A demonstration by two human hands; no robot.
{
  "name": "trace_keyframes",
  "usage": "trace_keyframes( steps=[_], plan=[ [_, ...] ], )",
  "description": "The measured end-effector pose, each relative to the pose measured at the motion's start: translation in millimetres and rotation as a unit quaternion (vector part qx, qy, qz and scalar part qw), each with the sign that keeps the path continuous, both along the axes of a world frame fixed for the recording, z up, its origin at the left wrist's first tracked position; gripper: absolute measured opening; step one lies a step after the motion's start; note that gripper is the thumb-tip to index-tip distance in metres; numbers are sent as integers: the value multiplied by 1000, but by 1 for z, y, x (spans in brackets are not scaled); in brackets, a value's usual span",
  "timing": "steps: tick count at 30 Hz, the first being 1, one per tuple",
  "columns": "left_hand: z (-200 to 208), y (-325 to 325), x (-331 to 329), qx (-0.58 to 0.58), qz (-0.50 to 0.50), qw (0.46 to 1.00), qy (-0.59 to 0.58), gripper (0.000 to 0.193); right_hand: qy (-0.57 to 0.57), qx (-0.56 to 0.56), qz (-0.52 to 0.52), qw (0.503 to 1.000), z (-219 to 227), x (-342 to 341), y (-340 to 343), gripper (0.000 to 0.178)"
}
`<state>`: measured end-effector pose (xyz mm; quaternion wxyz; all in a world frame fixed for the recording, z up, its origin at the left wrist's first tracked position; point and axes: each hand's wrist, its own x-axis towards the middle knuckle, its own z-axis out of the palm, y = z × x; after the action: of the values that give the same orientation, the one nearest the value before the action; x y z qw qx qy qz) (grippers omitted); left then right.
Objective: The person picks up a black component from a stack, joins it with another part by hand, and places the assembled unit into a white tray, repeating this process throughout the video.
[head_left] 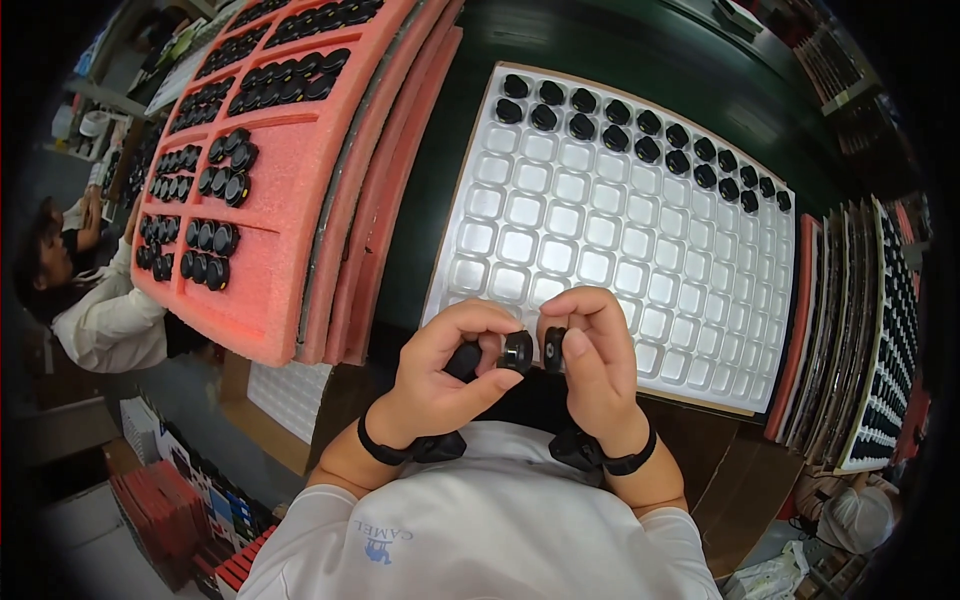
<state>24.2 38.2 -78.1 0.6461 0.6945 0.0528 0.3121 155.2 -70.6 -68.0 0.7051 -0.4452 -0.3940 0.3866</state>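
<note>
My left hand [432,372] pinches a short black round part [517,352] between thumb and fingertips. A second dark rounded piece [463,361] sits in the curl of that hand, partly hidden by the fingers. Close beside it, my right hand [603,368] grips another black round part [554,350], turned on edge with a small light spot on its face. Both hands are just over the near edge of a white moulded tray [519,246] with square pockets. Black round pieces [583,125] fill its two far rows; the pockets nearer me hold none.
At the left, a stack of pink foam trays [275,255] carries groups of black round pieces [223,183]. More stacked trays [868,330] stand at the right. Another white tray [288,398] lies lower left. A person in a white sleeve [118,325] is beyond the foam.
</note>
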Motion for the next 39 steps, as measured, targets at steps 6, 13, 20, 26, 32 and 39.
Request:
trace_keyframes(
  steps=[6,13,20,26,32,39],
  plan=[
    [2,0,-1,-46,-14,999,-7,35,73,49,41,995,-4,6,-2,23],
    [3,0,-1,17,12,1000,-5,36,-22,13,-1,1000,-2,0,1,25],
    [3,2,-1,18,13,1000,-1,36,3,-16,15,1000,0,2,1,31],
    [2,2,0,22,22,999,-15,37,-108,-3,13,994,-1,13,-3,30],
    [3,0,-2,-6,38,999,8,38,-201,-13,-6,980,4,17,-3,32],
    [-1,-3,7,-39,27,999,17,39,-263,-10,-18,965,16,26,-7,26]
  ],
)
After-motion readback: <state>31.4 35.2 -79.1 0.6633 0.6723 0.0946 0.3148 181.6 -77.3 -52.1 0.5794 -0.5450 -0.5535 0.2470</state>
